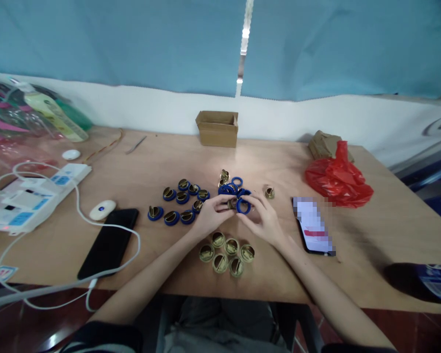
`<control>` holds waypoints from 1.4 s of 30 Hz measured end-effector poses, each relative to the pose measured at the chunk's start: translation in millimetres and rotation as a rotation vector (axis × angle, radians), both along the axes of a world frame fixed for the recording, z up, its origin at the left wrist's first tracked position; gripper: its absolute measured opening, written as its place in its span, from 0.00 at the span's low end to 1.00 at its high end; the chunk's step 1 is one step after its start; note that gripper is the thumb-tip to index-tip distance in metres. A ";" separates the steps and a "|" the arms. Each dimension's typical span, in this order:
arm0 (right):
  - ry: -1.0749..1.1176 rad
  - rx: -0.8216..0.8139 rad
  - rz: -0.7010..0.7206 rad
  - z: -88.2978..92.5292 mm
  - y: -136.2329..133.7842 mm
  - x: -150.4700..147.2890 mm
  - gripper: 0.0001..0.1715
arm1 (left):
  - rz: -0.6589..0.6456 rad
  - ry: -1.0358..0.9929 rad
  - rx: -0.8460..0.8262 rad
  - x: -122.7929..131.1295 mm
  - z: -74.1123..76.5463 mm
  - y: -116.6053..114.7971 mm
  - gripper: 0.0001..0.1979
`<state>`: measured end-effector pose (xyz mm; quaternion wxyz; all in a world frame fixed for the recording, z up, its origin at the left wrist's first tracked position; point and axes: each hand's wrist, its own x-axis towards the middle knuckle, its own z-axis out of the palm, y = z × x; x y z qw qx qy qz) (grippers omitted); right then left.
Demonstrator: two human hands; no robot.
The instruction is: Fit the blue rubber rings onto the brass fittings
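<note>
While the left hand pinches a brass fitting and the right hand grips a blue ring, the two pieces sit very near each other, in front of the cardboard box on the person's side. The fingers of each hand are narrow around their own piece; how hard they press, I cannot tell. The ring looks thin and perhaps springy, so meeting the fitting askew could make it twist or jump from the fingertips. It might then get lost among the loose rings, heaped between the hands and the box; a knuckle brushing that heap could scatter it too. Ringed fittings, in front of the box and to its left, reach close to the left hand, so a sideways sweep could tip one. Bare fittings, straight out from the box near the table edge, lie between the forearms; a dropped wrist could push some off. The lone fitting, right of the box and nearer the person, could be nudged by the right knuckles.
</note>
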<state>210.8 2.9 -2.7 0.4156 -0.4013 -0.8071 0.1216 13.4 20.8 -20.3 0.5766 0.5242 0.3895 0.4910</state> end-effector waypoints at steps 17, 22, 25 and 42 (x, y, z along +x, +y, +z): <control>-0.019 -0.046 0.037 -12.0 6.3 1.6 0.27 | -0.147 -0.062 0.000 -2.7 5.3 0.3 0.22; -0.026 -0.050 0.025 -10.2 6.9 3.2 0.25 | -0.157 -0.054 -0.014 -4.1 16.4 -4.2 0.21; -0.019 -0.041 0.012 -8.9 7.0 4.0 0.25 | -0.152 -0.044 0.003 -4.0 16.8 -5.1 0.21; 0.170 -0.278 0.053 -0.4 3.4 -1.8 0.25 | -0.122 -0.087 -0.039 -1.3 7.9 -2.9 0.24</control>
